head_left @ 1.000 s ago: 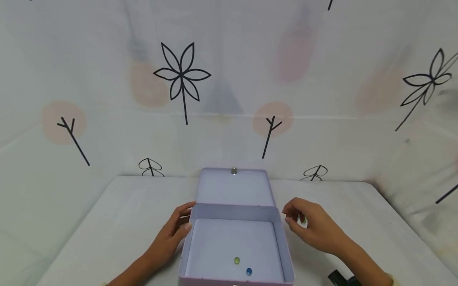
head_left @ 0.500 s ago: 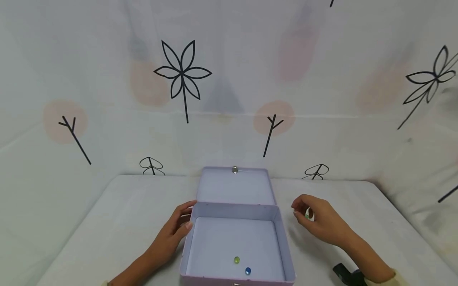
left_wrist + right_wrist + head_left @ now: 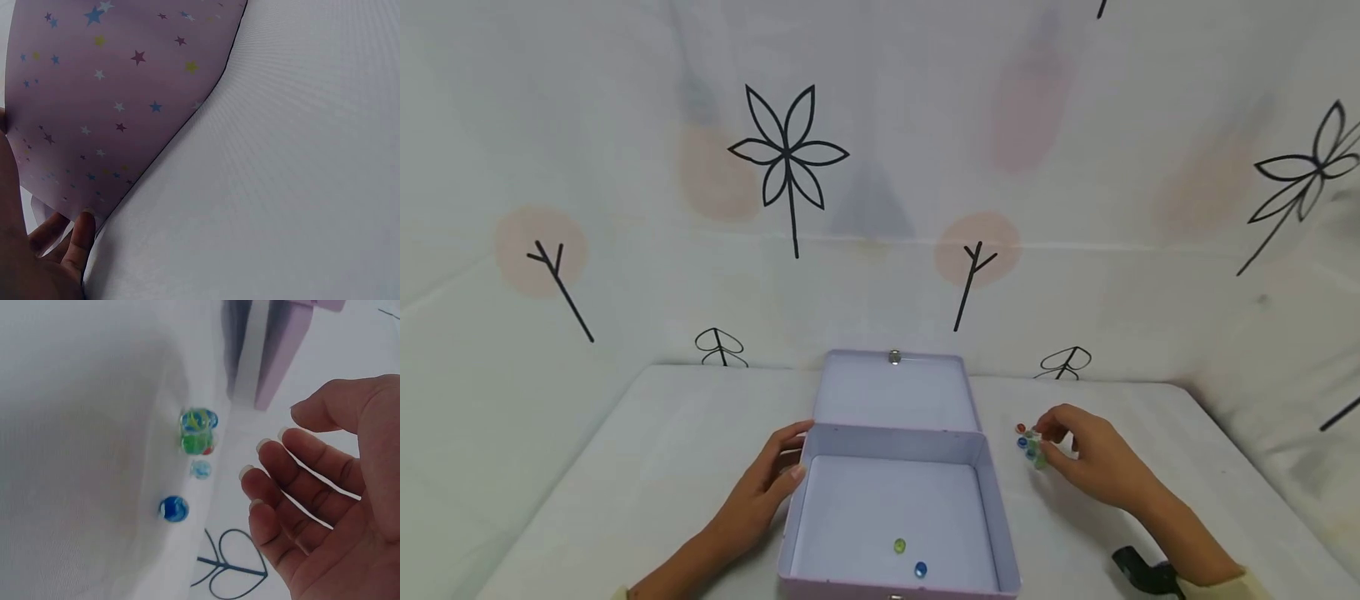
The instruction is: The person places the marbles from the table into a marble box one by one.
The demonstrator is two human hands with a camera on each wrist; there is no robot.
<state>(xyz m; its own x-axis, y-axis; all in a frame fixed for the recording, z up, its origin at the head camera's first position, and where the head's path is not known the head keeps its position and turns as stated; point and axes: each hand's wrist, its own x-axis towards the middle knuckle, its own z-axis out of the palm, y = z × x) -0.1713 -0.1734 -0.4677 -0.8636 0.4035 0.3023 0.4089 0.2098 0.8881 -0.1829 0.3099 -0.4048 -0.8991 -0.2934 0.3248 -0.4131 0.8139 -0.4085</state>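
Lilac box [image 3: 850,508], left fingers [image 3: 80,244] gripping it, two marbles [image 3: 921,570] inside, right fingers [image 3: 322,455] parted (relaxed)

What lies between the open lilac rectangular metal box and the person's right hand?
In the head view, small round glassy marbles, red, blue and green, lie clustered on the white tabletop, close to the right hand.

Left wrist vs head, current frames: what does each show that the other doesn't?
Left wrist only: the star print on the outside of the box.

Head only: the right hand, the marbles near its fingers, and a green marble and a blue marble inside the box.

Both: the box, the left hand touching it, and the white table.
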